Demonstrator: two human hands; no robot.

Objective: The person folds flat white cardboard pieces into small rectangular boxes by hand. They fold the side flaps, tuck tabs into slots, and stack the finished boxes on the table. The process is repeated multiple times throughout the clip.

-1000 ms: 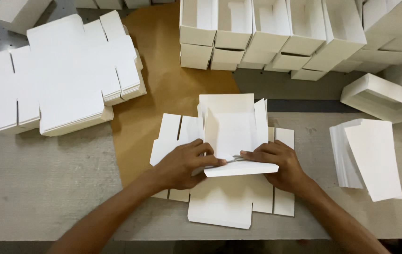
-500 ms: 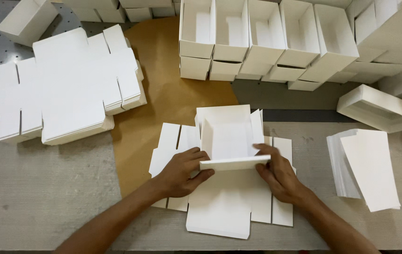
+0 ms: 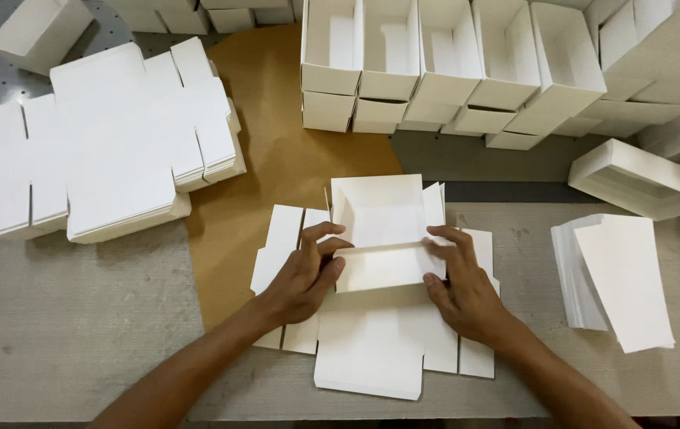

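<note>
A half-folded white cardboard box (image 3: 379,226) stands on top of a flat white die-cut blank (image 3: 371,353) in the middle of the table. Its back and side walls are up, and its near wall (image 3: 378,266) is raised between my hands. My left hand (image 3: 302,278) grips the near wall's left corner, thumb and fingers pinching it. My right hand (image 3: 461,282) presses the right corner, fingers laid over the wall's top edge.
A stack of flat white blanks (image 3: 109,151) lies at the left. Several folded open boxes (image 3: 443,59) stand in rows at the back. A pile of narrow white card strips (image 3: 614,278) lies at the right, a shallow white tray (image 3: 642,176) behind it. Brown paper (image 3: 276,151) covers the middle.
The near wall has been lifted from a low, slanted flap to upright. Both hands have moved apart to the box's corners.
</note>
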